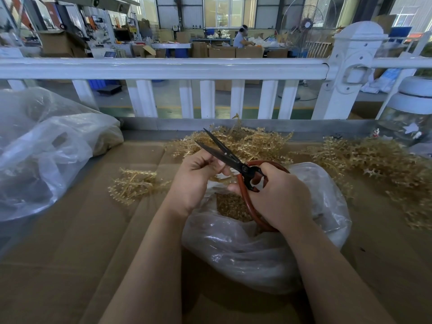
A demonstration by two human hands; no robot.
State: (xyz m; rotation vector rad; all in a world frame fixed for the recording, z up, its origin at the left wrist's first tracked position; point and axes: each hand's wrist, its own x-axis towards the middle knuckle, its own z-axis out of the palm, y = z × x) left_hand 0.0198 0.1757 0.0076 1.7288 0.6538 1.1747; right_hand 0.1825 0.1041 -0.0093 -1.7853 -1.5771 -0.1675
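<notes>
The right hand is gripping the red-handled scissors, blades parted, above the open plastic bag. The left hand is curling beside the blades; whether it is holding anything cannot be told.

Cardboard-covered bench: plastic bags, amber sprue piles.

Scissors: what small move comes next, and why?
Probably close the scissors on the plastic piece the left hand pinches: the blades stand open beside it, the right hand grips the red handles, and the bag of cut pieces lies below.
</notes>
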